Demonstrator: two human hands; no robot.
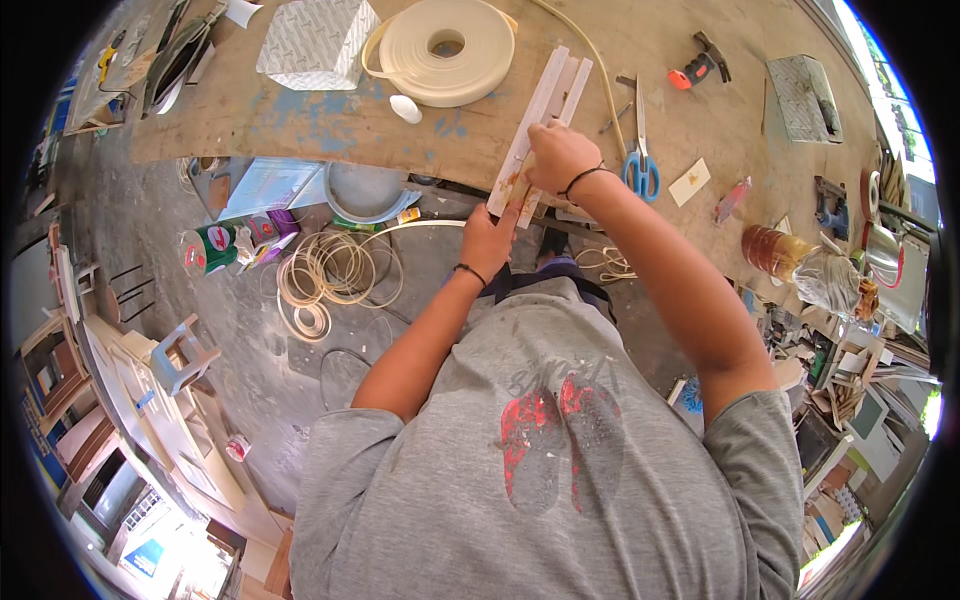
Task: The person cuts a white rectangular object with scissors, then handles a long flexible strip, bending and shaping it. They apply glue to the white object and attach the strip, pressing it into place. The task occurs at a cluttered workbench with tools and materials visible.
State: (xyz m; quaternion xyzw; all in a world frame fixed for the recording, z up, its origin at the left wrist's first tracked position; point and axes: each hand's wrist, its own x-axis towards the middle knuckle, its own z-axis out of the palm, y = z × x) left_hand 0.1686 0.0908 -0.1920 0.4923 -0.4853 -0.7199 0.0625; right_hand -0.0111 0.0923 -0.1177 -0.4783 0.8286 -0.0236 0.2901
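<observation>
Your left hand (488, 243) has its fingers closed on the near end of the pale wooden channel (538, 105), which lies on the table (470, 160), that end past the edge. Right hand (563, 158) is curled over its middle; can't tell what those fingers grasp, if anything. Risks, my read: pressing hard on the overhang could tip it; a slack left hold could let it skew. Scissors (641, 148) sit near your right wrist, so a sideways slip could knock them.
</observation>
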